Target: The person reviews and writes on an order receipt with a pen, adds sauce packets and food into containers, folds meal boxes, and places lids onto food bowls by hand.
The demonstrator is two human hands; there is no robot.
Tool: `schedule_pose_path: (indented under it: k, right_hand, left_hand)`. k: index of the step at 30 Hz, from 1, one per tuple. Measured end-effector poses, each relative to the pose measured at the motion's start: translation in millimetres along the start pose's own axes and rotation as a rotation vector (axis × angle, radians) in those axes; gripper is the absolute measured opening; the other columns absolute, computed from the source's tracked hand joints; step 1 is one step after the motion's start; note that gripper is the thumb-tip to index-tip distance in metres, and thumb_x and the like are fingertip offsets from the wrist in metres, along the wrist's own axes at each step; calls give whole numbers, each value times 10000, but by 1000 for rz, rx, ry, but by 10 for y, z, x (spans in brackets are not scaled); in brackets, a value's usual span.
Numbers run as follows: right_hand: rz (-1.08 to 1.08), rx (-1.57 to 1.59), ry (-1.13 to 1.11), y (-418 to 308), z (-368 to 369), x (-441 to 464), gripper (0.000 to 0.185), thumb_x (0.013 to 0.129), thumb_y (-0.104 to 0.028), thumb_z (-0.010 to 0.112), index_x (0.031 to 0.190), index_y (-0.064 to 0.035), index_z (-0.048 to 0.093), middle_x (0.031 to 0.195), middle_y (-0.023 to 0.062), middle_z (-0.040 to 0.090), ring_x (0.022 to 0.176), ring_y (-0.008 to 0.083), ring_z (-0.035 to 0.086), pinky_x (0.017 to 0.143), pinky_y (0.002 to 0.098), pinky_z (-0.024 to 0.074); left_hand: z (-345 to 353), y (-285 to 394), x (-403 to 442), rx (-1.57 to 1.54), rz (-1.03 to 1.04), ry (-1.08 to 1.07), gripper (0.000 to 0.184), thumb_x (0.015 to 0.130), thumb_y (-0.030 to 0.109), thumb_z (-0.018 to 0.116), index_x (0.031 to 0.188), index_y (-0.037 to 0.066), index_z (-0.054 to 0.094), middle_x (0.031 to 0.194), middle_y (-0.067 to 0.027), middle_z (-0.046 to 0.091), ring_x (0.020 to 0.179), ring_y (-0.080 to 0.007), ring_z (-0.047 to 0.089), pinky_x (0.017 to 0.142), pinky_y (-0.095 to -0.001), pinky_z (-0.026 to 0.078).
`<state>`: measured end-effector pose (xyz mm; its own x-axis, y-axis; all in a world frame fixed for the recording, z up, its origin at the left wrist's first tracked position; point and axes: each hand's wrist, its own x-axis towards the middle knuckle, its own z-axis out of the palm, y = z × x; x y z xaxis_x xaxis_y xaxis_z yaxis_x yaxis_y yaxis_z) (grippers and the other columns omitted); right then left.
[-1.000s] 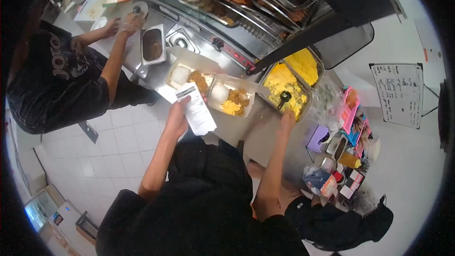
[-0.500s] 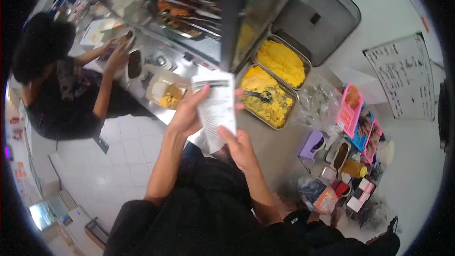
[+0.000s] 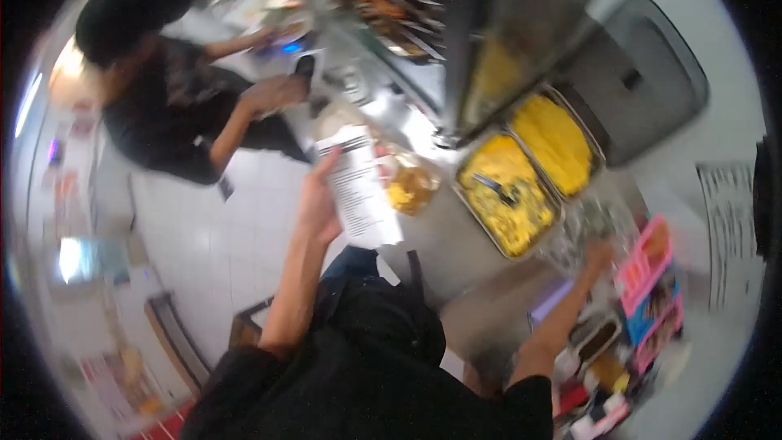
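A printed paper receipt (image 3: pixel 361 191) is gripped at its left edge by my left hand (image 3: pixel 320 202), the thumb lying on its front. My right arm reaches out to the right, and my right hand (image 3: pixel 599 259) is at the clear plastic bag (image 3: pixel 582 232) with something green inside, beside a pink basket (image 3: pixel 643 265). Blur hides the fingers of that hand, so whether they touch the bag is unclear. Nearby is a metal tray of yellow food with green bits (image 3: pixel 509 224), a dark-handled utensil (image 3: pixel 493 187) resting in it. Behind the receipt lies an open container with yellow food (image 3: pixel 411 193).
A second metal tray of yellow food (image 3: pixel 554 143) adjoins the first, with a grey lid (image 3: pixel 652 81) behind it. A co-worker (image 3: pixel 163 90) stands at the counter to the left. Sauce containers and bottles crowd the right end. A whiteboard (image 3: pixel 725 236) hangs on the wall.
My right hand has let go of the receipt and moved right to the plastic bag. My left hand keeps the receipt. The view has shifted, and the co-worker's arms have moved.
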<state>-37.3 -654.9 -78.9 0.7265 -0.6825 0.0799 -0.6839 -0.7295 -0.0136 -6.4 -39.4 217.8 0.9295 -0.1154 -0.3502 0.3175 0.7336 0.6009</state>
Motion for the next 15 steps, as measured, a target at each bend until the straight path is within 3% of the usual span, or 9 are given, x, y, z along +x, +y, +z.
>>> schedule_pose_path:
  k: [1, 3, 4, 6, 8, 11, 15]
  right_hand:
    - [-221, -211, 338, 13, 83, 20, 785, 806, -542, 654, 1397, -63, 460, 1091, 240, 653, 1013, 433, 626, 840, 533, 503]
    - [-333, -81, 439, -36, 90, 112, 775, 831, -562, 629, 1371, -29, 470, 1112, 238, 645, 985, 425, 636, 823, 534, 514]
    - [-146, -82, 152, -89, -38, 167, 798, 835, -573, 625, 1386, -22, 451, 1173, 245, 614, 1036, 420, 616, 852, 538, 501]
    - [134, -35, -181, -139, -130, 247, 814, 841, -590, 616, 1391, -16, 444, 1253, 247, 573, 1110, 411, 583, 894, 540, 479]
    - [321, 76, -264, -144, -172, 320, 800, 844, -603, 607, 1371, -17, 467, 1292, 239, 552, 1154, 404, 560, 923, 534, 462]
    - [-256, -18, 498, -134, -45, 335, 742, 857, -600, 592, 1294, -4, 528, 1260, 236, 578, 1151, 404, 564, 916, 526, 466]
    - [-36, -162, 37, -380, -398, 125, 676, 870, -596, 580, 1224, -19, 569, 1199, 206, 615, 1081, 400, 602, 877, 515, 494]
  left_hand:
    - [92, 34, -17, -61, 3, -87, 478, 1017, 367, 404, 1340, 16, 442, 1246, -197, 593, 982, -286, 652, 862, -415, 552]
    - [42, 96, -31, 23, 30, -84, 487, 1030, 376, 375, 1331, -3, 431, 1259, -218, 576, 999, -311, 652, 868, -425, 561]
    - [50, 107, -60, 26, 47, -108, 491, 1036, 378, 360, 1328, -11, 429, 1263, -223, 574, 1003, -315, 653, 870, -428, 563]
    - [73, 161, -104, 85, 96, -59, 501, 1046, 380, 323, 1325, -23, 428, 1273, -217, 575, 1010, -316, 655, 874, -425, 562]
    - [90, 188, -118, 125, 119, -25, 514, 1047, 385, 311, 1329, -29, 425, 1278, -218, 574, 1016, -316, 656, 875, -425, 563]
    - [59, 265, -125, 148, 121, -49, 543, 1048, 400, 283, 1351, -31, 415, 1300, -222, 564, 1026, -316, 655, 890, -425, 560]
    - [144, 344, -204, 131, 152, 14, 523, 1047, 391, 283, 1382, 0, 376, 1272, -238, 577, 989, -317, 678, 823, -417, 593]
